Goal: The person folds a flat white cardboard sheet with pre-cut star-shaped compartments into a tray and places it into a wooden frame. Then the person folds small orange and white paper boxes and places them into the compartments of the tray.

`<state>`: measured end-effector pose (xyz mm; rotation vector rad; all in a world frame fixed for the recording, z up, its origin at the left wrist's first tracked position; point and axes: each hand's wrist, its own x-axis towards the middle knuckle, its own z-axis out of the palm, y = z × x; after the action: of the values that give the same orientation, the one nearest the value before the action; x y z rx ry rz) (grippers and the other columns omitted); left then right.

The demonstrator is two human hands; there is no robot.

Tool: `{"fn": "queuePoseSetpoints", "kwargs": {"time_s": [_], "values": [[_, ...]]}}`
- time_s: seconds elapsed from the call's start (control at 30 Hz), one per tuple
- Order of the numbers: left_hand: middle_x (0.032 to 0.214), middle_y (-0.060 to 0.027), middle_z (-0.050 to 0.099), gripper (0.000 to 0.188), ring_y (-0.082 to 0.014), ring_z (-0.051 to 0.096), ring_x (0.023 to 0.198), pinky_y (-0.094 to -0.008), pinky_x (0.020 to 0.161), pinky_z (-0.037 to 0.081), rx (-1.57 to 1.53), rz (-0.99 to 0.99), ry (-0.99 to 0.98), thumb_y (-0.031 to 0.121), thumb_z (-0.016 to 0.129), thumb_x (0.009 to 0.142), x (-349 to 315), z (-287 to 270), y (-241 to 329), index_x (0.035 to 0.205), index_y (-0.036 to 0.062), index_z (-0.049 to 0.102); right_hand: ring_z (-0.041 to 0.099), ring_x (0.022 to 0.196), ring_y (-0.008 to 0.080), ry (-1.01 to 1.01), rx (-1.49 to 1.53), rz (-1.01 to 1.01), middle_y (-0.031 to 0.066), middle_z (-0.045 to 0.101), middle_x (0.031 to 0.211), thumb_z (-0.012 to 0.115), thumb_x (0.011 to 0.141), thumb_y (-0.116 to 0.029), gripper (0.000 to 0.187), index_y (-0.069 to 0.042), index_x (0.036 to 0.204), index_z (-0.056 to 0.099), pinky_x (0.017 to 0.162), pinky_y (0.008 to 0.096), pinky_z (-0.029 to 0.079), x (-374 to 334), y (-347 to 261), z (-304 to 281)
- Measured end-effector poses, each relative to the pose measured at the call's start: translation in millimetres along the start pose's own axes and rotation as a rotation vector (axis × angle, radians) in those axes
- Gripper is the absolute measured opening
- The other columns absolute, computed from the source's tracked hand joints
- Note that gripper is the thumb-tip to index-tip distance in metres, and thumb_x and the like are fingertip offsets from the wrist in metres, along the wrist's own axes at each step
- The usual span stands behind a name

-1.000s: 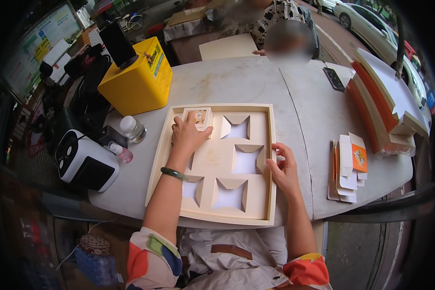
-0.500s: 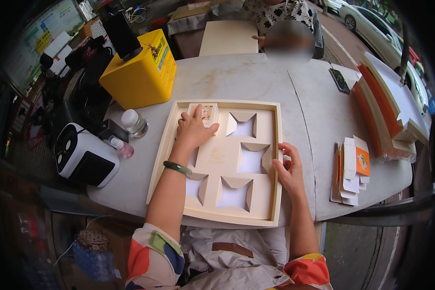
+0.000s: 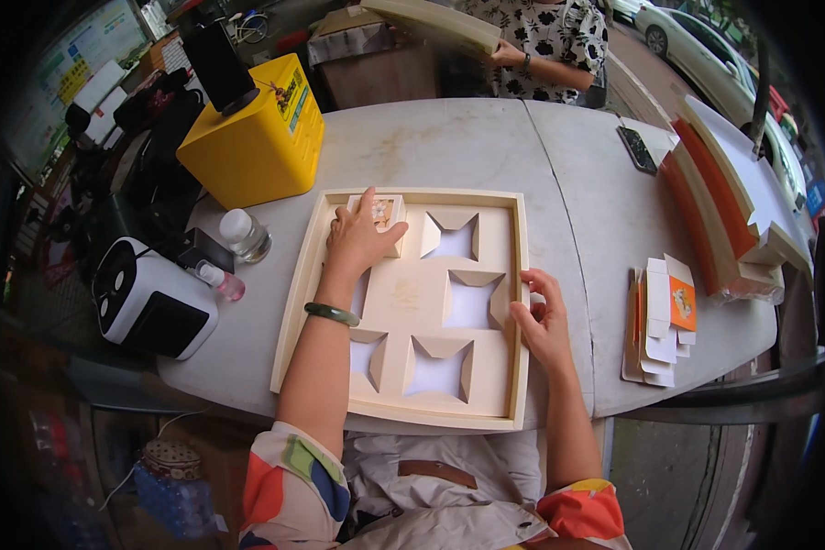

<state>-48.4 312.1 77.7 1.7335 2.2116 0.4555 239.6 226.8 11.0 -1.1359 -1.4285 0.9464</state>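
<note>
A shallow cream box tray (image 3: 408, 362) with several square cut-out openings lies on the table in front of me. White shows at the bottom of the openings. My left hand (image 3: 357, 240) grips a small cream box (image 3: 388, 213) with an orange picture on top, set at the tray's far left opening. The thumb lies along its right side and the fingers go over its left, covering part of it. At the tray's right rim, my right hand (image 3: 544, 325) rests with thumb and forefinger touching the edge, its fingers loosely bent and apart.
Left of the tray stand a yellow box (image 3: 247, 147), a clear jar (image 3: 246, 236), a small pink bottle (image 3: 222, 282) and a white-and-black appliance (image 3: 156, 298). Rightward are folded cartons (image 3: 658, 321), a phone (image 3: 637, 149) and stacked orange-and-cream boxes (image 3: 729, 206). Another person (image 3: 550, 55) stands across the table.
Across the table, the person has lifted a flat cream board up and to the left. The view has shifted slightly. My hands keep nearly the same places on the small box and tray rim.
</note>
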Motion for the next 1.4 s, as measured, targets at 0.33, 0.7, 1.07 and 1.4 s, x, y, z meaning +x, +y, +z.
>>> {"fn": "queuePoseSetpoints", "kwargs": {"time_s": [0.33,0.7,1.07,1.4], "values": [[0.135,-0.0282,0.045,0.089,-0.0418,0.048,0.124,-0.0446,0.105,0.04,0.008,-0.033,-0.093,0.054,0.067,0.077,7,-5,3,0.15,0.0171,0.032,0.048,0.096,0.0099,0.004,-0.057,-0.007,0.0059,0.049,0.126,0.064,0.078,0.001,0.042,-0.007,0.119,0.06,0.062,0.0212,0.043,0,1,-2],[0.136,-0.0317,0.041,0.09,-0.0437,0.045,0.126,-0.0455,0.105,0.039,0.121,-0.037,-0.164,0.058,0.062,0.078,12,-2,3,0.151,0.0177,0.028,0.049,0.097,0.0102,0.015,-0.054,-0.008,0.0051,0.051,0.126,0.063,0.078,0.002,0.043,-0.008,0.12,0.059,0.065,0.0208,0.045,-3,2,-2],[0.137,-0.032,0.038,0.091,-0.044,0.044,0.126,-0.0466,0.105,0.038,0.19,-0.046,-0.156,0.059,0.057,0.08,9,5,4,0.154,0.0191,0.023,0.05,0.096,0.0098,0.012,-0.059,0.002,0.0064,0.051,0.126,0.063,0.078,0.001,0.042,-0.007,0.119,0.06,0.064,0.0213,0.045,-1,0,-2],[0.138,-0.031,0.038,0.094,-0.0444,0.041,0.128,-0.0471,0.107,0.034,0.183,-0.042,-0.18,0.061,0.058,0.08,16,6,-2,0.155,0.0186,0.019,0.05,0.096,0.0102,0.006,-0.054,0.0,0.0065,0.051,0.126,0.064,0.077,0.001,0.043,-0.007,0.119,0.06,0.063,0.021,0.045,-1,-2,-1]]}}
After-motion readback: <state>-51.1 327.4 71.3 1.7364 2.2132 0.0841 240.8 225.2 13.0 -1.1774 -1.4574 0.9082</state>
